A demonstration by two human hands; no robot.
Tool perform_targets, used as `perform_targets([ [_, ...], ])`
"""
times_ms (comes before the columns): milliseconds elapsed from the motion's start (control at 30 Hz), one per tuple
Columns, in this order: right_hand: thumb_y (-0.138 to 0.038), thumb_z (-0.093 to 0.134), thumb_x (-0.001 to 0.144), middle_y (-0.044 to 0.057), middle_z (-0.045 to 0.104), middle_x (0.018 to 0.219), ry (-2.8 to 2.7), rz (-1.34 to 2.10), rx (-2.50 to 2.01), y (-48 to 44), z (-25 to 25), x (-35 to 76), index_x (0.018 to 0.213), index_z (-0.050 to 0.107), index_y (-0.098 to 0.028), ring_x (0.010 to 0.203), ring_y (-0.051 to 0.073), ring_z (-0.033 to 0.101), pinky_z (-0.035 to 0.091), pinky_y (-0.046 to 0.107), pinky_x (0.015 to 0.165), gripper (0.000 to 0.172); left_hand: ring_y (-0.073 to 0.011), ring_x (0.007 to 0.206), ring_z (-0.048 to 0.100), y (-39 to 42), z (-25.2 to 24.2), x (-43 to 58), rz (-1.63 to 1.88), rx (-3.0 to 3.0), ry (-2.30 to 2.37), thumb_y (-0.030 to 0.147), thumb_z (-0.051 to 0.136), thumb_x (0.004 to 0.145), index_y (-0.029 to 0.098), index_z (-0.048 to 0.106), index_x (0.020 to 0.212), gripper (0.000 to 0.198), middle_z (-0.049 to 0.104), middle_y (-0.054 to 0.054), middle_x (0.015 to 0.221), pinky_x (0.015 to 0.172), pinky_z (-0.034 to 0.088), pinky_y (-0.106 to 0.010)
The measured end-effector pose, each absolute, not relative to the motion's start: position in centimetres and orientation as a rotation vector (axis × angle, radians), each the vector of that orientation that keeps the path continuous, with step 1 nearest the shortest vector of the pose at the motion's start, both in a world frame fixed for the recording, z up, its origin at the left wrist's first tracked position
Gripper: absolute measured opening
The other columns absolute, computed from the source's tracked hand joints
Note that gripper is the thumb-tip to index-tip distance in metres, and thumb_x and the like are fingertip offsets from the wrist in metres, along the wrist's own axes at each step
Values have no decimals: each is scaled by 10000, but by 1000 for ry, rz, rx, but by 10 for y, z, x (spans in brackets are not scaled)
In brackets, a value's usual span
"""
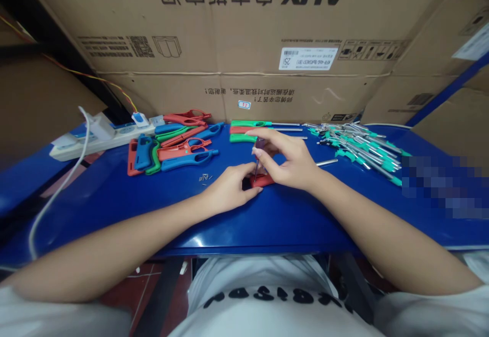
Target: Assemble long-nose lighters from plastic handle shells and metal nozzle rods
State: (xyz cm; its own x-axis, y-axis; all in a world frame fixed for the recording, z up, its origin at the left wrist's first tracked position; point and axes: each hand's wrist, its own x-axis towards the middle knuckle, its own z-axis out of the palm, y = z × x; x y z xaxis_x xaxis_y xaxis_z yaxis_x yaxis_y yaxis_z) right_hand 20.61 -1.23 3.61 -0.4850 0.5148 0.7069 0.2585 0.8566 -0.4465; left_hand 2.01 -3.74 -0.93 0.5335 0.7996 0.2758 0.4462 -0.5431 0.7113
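Note:
A red long-nosed lighter (263, 180) lies on the blue table under my hands, its metal tube (327, 162) sticking out to the right. My left hand (231, 187) grips the handle end, thumb in front. Closed round a small dark screwdriver (256, 160), my right hand (288, 159) holds it upright with the tip down on the red handle. Just behind lie lighters with green (250, 123) and red handles, tubes pointing right. A few small screws (205, 177) are scattered left of my left hand.
Red, blue and green handle shells (187, 146) are piled at the left. Metal tubes with teal parts (362, 148) form a heap at the right. A white power strip (103, 141) with a cable stands far left; a cardboard wall (229, 36) closes the back.

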Motion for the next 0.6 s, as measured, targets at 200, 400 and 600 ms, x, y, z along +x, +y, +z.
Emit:
perform_targets([
  [200,-367,613,949,52,750,1031,-2155,190,-627,-6,35,209,1188,660,-247,742,165,682,572,310,751,272,-213,926,725,-36,-9,19,840,2136,968,197,726,806,173,621,953,182,727,-43,969,919,582,-358],
  [400,-355,490,1017,72,704,1258,-2181,139,-630,-11,41,209,1280,648,-251,995,196,705,567,317,854,324,-201,896,719,-35,-8,19,830,2141,948,217,724,819,179,613,897,141,705,-22,905,918,585,-353],
  [600,-334,521,1015,50,767,1036,-2200,204,-618,-10,43,210,1244,667,-198,735,141,700,551,263,723,304,-194,884,716,-35,-9,18,802,2163,941,216,720,827,177,621,886,122,712,-20,904,895,578,-330],
])
